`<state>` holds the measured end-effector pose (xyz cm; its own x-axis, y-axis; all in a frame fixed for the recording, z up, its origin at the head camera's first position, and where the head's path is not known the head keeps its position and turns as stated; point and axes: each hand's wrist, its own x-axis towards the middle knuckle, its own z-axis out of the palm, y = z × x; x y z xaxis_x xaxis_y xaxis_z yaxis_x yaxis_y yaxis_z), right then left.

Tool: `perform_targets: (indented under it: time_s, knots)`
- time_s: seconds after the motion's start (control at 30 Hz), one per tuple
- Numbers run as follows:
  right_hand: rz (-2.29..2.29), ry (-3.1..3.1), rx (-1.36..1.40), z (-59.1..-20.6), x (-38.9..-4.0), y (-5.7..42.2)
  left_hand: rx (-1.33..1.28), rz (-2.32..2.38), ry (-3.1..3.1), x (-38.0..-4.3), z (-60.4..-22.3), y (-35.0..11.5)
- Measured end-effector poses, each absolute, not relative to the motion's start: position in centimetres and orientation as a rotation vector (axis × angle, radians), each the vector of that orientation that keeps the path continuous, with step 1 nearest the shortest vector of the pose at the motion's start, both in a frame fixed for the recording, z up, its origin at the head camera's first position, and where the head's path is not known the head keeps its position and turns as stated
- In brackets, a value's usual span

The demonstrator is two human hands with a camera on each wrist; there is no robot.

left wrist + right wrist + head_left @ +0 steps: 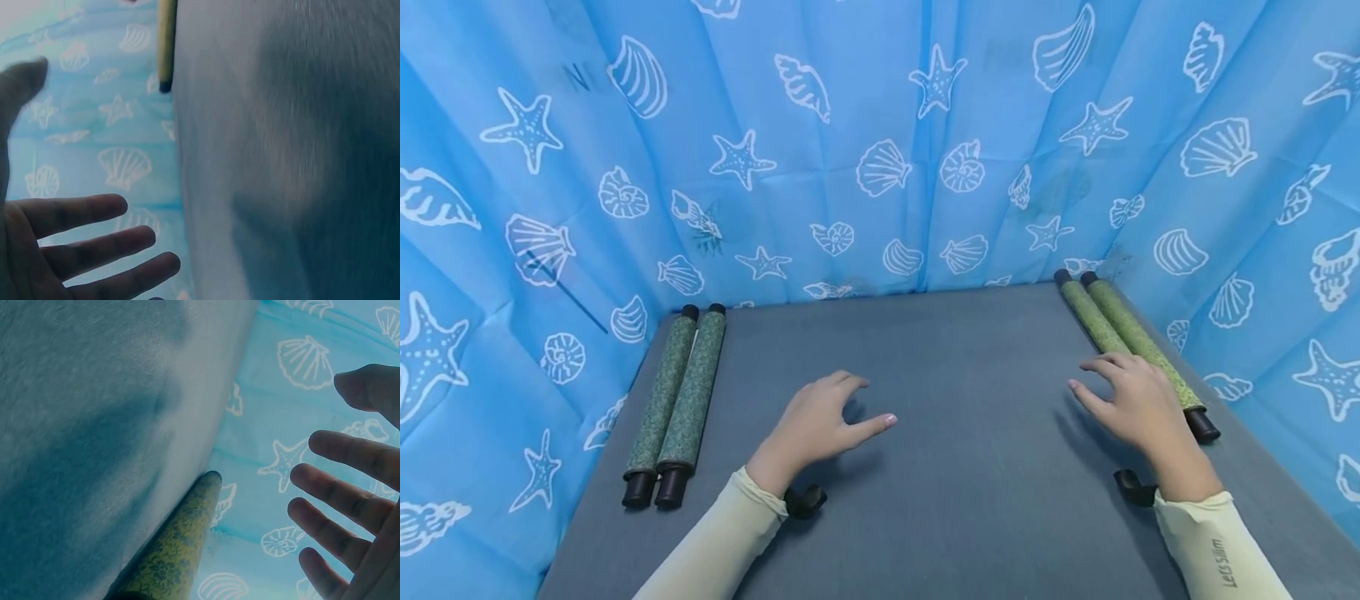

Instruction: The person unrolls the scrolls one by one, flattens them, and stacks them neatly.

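Note:
Two rolled scrolls with blue-green patterned backing, an outer one (pixel 662 396) and an inner one (pixel 694 396), lie side by side at the left. Another pair, a yellow-green scroll (pixel 1086 310) and its neighbour (pixel 1131 329), lies along the right side. All have dark end knobs. My left hand (pixel 816 425) hovers above the grey cloth, right of the blue-green pair, fingers apart and holding nothing. Beside the yellow-green pair, my right hand (pixel 1138 404) partly covers the nearer scroll in the head view; its spread fingers (pixel 337 494) hold nothing in the right wrist view.
A grey cloth (pixel 955 500) covers the table. Blue curtains (pixel 880 225) printed with white shells and starfish enclose its back and sides. Black wrist mounts, one at the left cuff (pixel 805 502) and one at the right cuff (pixel 1133 487), stick out inward.

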<state>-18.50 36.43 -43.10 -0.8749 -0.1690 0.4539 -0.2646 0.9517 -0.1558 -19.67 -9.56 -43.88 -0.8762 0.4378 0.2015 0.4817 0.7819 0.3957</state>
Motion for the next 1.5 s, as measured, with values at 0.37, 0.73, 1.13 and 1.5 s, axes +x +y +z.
perform_targets:
  time_s: [0.37, 0.73, 1.13, 1.5]
  knots:
    - [0.299, -2.679, 0.270, -43.3, -18.0, 37.9, -0.904, -0.708, -2.848, -19.7, -44.5, -6.0]
    - [0.349, -2.766, 0.160, -43.4, -17.4, 39.9, -0.955, -0.761, -2.870, -19.4, -44.8, -3.6]
    - [0.434, -2.858, 0.091, -44.0, -17.1, 41.4, -0.994, -0.832, -2.898, -19.6, -45.3, -0.8]
    - [0.528, -2.889, 0.020, -44.3, -17.3, 43.7, -1.060, -0.917, -2.905, -19.6, -44.6, 2.2]
